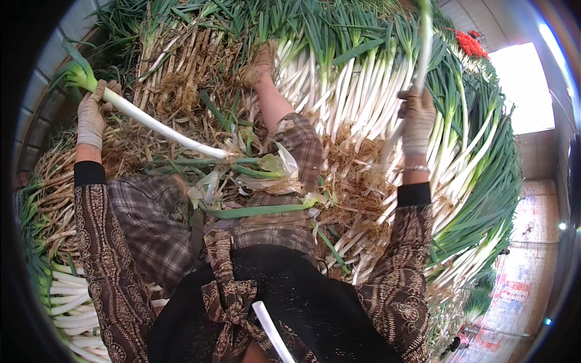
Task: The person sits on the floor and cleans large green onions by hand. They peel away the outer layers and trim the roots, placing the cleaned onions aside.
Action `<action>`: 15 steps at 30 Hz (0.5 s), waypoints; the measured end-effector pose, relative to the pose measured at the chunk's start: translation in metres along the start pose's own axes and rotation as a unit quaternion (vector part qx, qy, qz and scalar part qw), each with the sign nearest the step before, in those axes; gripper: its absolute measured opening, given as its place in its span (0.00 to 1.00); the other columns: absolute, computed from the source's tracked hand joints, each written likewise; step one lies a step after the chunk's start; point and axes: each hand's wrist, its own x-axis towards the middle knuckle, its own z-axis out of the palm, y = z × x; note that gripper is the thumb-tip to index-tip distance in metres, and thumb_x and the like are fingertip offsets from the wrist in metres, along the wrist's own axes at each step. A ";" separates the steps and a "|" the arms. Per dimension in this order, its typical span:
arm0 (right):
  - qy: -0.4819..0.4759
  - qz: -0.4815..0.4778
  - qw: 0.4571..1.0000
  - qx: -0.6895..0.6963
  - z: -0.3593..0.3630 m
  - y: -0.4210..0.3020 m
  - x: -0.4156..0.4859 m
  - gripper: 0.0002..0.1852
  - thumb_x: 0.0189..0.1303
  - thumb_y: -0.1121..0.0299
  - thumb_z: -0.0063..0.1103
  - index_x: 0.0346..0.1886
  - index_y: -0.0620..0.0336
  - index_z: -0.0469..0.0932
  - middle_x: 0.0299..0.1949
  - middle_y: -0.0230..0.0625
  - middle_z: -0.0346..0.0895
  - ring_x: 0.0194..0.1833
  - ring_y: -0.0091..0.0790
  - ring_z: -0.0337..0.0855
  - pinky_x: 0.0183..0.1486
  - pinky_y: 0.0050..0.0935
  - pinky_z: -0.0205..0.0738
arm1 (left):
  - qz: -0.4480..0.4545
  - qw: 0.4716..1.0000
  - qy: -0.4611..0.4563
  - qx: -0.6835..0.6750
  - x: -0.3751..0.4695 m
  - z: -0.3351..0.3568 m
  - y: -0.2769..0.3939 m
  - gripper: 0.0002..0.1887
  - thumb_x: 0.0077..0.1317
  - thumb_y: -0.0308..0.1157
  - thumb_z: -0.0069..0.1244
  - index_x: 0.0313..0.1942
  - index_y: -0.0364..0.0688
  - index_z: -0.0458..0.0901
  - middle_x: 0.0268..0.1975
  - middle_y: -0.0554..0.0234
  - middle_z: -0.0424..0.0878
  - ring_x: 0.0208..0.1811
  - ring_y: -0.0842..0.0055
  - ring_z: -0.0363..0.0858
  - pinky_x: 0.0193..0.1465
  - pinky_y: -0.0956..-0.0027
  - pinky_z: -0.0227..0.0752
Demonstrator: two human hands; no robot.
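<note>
My left hand (93,113), in a worn knit glove, is closed around a long green onion (159,127) just below its green top. The white stalk slants down to the right, its root end over the peeled leaves (272,174) on my lap. Up on the right, my gloved right hand (416,113) grips a second long green onion (425,45). This one points upward and is blurred; its lower part passes behind the hand.
Clean white green onions (354,95) lie in a dense row ahead and to the right, roots towards me. Untrimmed brownish ones (177,68) are heaped ahead left. Several peeled stalks (75,313) lie at lower left. A white tube (272,331) juts up before my chest.
</note>
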 end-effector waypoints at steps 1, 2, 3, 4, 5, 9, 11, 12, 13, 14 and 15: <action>0.050 0.009 0.999 -0.008 -0.033 0.030 0.026 0.13 0.76 0.60 0.62 0.54 0.58 0.80 0.31 0.29 0.86 0.21 0.12 0.71 0.21 0.15 0.66 | 0.015 1.000 -0.005 -0.004 -0.002 0.007 -0.002 0.18 0.75 0.33 0.58 0.58 0.31 0.79 0.48 0.49 0.91 0.43 0.72 0.92 0.24 0.83 0.77; 0.090 0.037 0.993 -0.066 -0.077 0.058 0.049 0.17 0.74 0.57 0.62 0.52 0.62 0.79 0.32 0.41 0.86 0.24 0.29 0.80 0.27 0.29 0.76 | 0.025 1.000 -0.014 -0.012 -0.004 0.017 -0.007 0.17 0.74 0.33 0.59 0.57 0.32 0.79 0.47 0.50 0.91 0.43 0.72 0.92 0.24 0.83 0.77; 0.095 -0.034 0.898 -0.429 -0.093 0.072 0.062 0.24 0.72 0.50 0.59 0.52 0.65 0.78 0.36 0.53 0.85 0.36 0.53 0.86 0.44 0.48 0.80 | 0.057 0.998 -0.019 -0.012 -0.016 0.016 0.003 0.16 0.72 0.31 0.61 0.55 0.32 0.80 0.46 0.50 0.91 0.41 0.74 0.91 0.23 0.86 0.75; 0.049 -0.019 0.831 -0.554 -0.135 0.098 0.082 0.31 0.69 0.49 0.60 0.60 0.71 0.76 0.43 0.58 0.84 0.47 0.63 0.84 0.57 0.52 0.77 | 0.057 0.998 -0.017 -0.001 -0.020 0.023 0.005 0.18 0.74 0.34 0.59 0.57 0.33 0.79 0.49 0.49 0.91 0.44 0.72 0.91 0.29 0.81 0.80; 0.037 -0.118 0.812 -0.571 -0.137 0.118 0.085 0.30 0.68 0.52 0.63 0.59 0.71 0.76 0.49 0.60 0.82 0.47 0.59 0.84 0.56 0.51 0.78 | 0.068 0.997 0.006 0.020 -0.025 0.018 0.015 0.20 0.75 0.38 0.58 0.59 0.33 0.79 0.52 0.49 0.90 0.48 0.71 0.90 0.36 0.77 0.84; -0.152 -0.057 0.934 -0.318 -0.023 0.083 0.037 0.27 0.78 0.63 0.58 0.71 0.73 0.70 0.64 0.53 0.78 0.59 0.40 0.82 0.61 0.35 0.78 | 0.081 0.996 0.023 -0.005 -0.124 0.008 0.057 0.23 0.81 0.47 0.44 0.63 0.39 0.80 0.56 0.60 0.85 0.59 0.74 0.80 0.66 0.66 0.72; -0.324 0.077 0.931 -0.150 0.030 0.104 0.012 0.25 0.78 0.65 0.56 0.71 0.71 0.71 0.61 0.45 0.81 0.53 0.30 0.83 0.53 0.26 0.79 | 0.122 0.990 0.055 -0.053 -0.144 0.000 0.077 0.18 0.77 0.38 0.49 0.59 0.35 0.80 0.48 0.58 0.85 0.50 0.71 0.84 0.51 0.66 0.77; -0.419 0.060 0.890 -0.169 0.072 0.113 -0.003 0.24 0.78 0.65 0.56 0.70 0.69 0.73 0.56 0.41 0.84 0.48 0.28 0.83 0.49 0.26 0.79 | 0.175 0.977 0.088 -0.084 -0.148 -0.018 0.100 0.16 0.75 0.34 0.52 0.57 0.33 0.80 0.44 0.57 0.85 0.45 0.69 0.87 0.43 0.67 0.79; -0.471 0.055 0.855 -0.210 0.072 0.116 -0.018 0.24 0.77 0.64 0.57 0.70 0.68 0.75 0.51 0.38 0.87 0.43 0.26 0.84 0.45 0.27 0.79 | 0.208 0.967 0.082 -0.125 -0.135 -0.017 0.109 0.15 0.73 0.30 0.55 0.55 0.32 0.79 0.39 0.56 0.85 0.40 0.68 0.89 0.36 0.67 0.82; -0.503 0.015 0.818 -0.278 0.088 0.121 -0.025 0.24 0.75 0.64 0.59 0.69 0.67 0.76 0.53 0.41 0.86 0.43 0.28 0.83 0.47 0.29 0.79 | 0.246 0.951 0.085 -0.165 -0.127 -0.030 0.125 0.14 0.71 0.25 0.58 0.53 0.30 0.79 0.35 0.56 0.85 0.35 0.66 0.91 0.28 0.67 0.84; -0.556 -0.009 0.800 -0.227 0.146 0.139 -0.039 0.22 0.73 0.65 0.61 0.64 0.67 0.78 0.54 0.45 0.86 0.46 0.31 0.82 0.48 0.33 0.80 | 0.270 0.944 0.143 -0.120 -0.164 -0.069 0.160 0.15 0.71 0.25 0.56 0.53 0.25 0.76 0.36 0.49 0.86 0.33 0.61 0.92 0.21 0.68 0.80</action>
